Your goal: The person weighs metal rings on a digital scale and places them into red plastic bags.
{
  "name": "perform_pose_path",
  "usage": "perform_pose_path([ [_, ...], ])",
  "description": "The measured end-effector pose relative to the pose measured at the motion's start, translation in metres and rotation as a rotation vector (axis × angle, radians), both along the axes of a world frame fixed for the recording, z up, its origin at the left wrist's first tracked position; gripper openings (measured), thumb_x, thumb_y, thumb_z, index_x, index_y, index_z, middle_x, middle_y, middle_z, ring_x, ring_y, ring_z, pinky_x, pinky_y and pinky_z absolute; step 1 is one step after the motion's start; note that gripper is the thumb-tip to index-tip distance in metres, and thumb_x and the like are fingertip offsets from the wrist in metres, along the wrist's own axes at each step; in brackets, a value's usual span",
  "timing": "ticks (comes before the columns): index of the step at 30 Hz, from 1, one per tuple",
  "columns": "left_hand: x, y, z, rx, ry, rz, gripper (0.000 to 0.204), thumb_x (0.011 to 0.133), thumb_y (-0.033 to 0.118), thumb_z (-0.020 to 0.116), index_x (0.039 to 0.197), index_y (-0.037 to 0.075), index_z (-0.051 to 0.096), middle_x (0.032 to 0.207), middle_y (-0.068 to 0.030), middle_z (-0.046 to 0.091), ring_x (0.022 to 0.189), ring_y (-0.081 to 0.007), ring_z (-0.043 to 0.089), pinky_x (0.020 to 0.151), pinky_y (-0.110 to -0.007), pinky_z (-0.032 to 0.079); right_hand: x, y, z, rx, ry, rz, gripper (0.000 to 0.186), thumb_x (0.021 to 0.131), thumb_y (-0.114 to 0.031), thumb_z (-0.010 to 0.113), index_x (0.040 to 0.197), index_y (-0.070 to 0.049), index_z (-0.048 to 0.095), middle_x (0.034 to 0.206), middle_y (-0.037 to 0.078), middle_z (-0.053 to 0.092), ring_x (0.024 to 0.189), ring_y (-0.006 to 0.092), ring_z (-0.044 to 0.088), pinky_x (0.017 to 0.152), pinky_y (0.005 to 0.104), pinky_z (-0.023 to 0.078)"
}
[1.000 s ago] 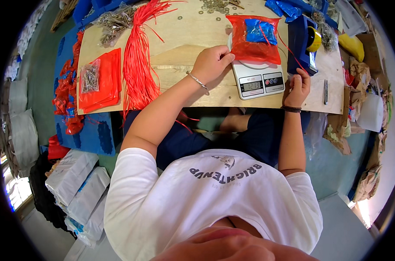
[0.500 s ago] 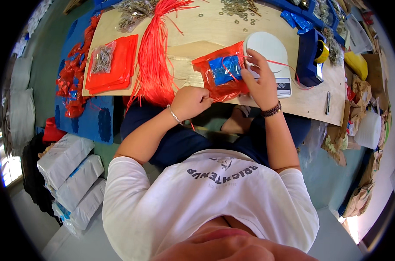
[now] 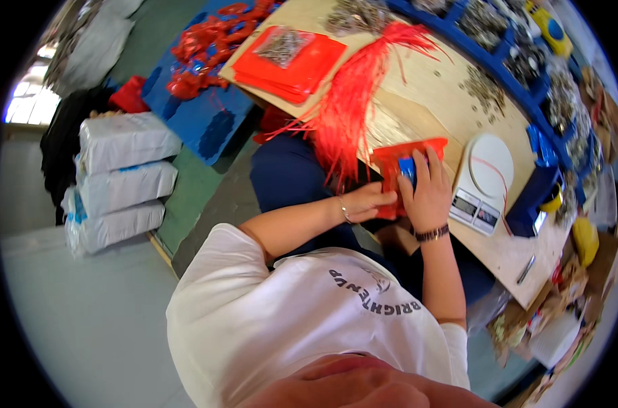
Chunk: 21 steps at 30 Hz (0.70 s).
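A red plastic bag (image 3: pixel 388 162) with a blue packet (image 3: pixel 407 167) inside lies at the table's near edge. My left hand (image 3: pixel 367 202) is closed at the bag's near left side, its fingertips partly hidden. From the right, my right hand (image 3: pixel 428 194) presses over the bag, with the thumb on the near side and the fingers curled across the blue packet. Left of the bag a thick bundle of red plastic strings (image 3: pixel 346 102) spreads across the table. Just right of my right hand stands a white kitchen scale (image 3: pixel 462 197), with a red strand (image 3: pixel 491 167) trailing across it.
Flat red bags (image 3: pixel 309 71) with a bag of metal parts (image 3: pixel 280 47) lie far left. Washers (image 3: pixel 484 92) are scattered before blue bins (image 3: pixel 506 51). A blue tape dispenser (image 3: pixel 526 211) and a pen (image 3: pixel 526 269) lie right. White wrapped packs (image 3: pixel 129 143) are stacked on the left.
The head view has turned, shifting the table up and right. My right hand has come down further over the blue packet, covering more of it. My left hand stays at the bag's near edge.
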<state>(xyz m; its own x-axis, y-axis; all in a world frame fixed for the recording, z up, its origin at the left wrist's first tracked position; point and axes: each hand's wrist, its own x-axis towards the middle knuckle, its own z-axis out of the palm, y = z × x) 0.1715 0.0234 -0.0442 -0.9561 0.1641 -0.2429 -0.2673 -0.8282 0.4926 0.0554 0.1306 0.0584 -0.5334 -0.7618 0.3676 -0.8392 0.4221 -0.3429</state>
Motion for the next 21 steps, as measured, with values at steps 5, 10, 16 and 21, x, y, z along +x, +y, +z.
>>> perform_pose_path([
  [5,0.029,0.024,-0.022,0.143,0.002,-0.005,0.036,0.091,0.015,0.059,0.124,0.009,0.047,0.108,-0.0082,0.061,0.093,-0.0204,0.063,0.076,-0.033,0.054,0.039,0.014,0.005,0.057,-0.089,0.086,0.054,0.074,-0.026,0.068,0.122,-0.005,0.054,0.134,0.022,0.043,0.118,0.0406,0.044,0.098,0.0482,0.037],
  [10,0.053,0.005,0.017,-0.111,-0.053,-0.023,0.049,0.079,0.016,0.073,0.121,0.007,0.050,0.098,-0.0083,0.063,0.078,-0.0172,0.064,0.067,-0.028,0.053,0.044,0.038,0.014,-0.165,-0.324,0.177,0.050,0.078,-0.023,0.062,0.123,-0.003,0.052,0.137,0.023,0.042,0.124,0.0409,0.041,0.103,0.0467,0.034],
  [16,0.039,-0.118,0.134,0.276,-0.006,0.474,0.041,0.082,0.011,0.062,0.121,0.005,0.051,0.109,-0.0141,0.062,0.081,-0.0227,0.064,0.063,-0.033,0.056,0.030,0.063,0.020,-0.569,-0.363,0.084,0.034,0.088,-0.030,0.056,0.107,-0.002,0.058,0.116,0.019,0.053,0.108,0.0339,0.050,0.092,0.0418,0.040],
  [21,-0.015,-0.301,0.227,-0.091,0.336,1.116,0.045,0.086,0.041,0.063,0.110,0.004,0.054,0.105,-0.0106,0.063,0.088,-0.0199,0.062,0.074,-0.029,0.051,0.027,0.073,0.016,-0.520,-0.357,0.105,0.029,0.087,-0.026,0.059,0.100,-0.001,0.060,0.105,0.017,0.057,0.096,0.0317,0.054,0.085,0.0392,0.043],
])
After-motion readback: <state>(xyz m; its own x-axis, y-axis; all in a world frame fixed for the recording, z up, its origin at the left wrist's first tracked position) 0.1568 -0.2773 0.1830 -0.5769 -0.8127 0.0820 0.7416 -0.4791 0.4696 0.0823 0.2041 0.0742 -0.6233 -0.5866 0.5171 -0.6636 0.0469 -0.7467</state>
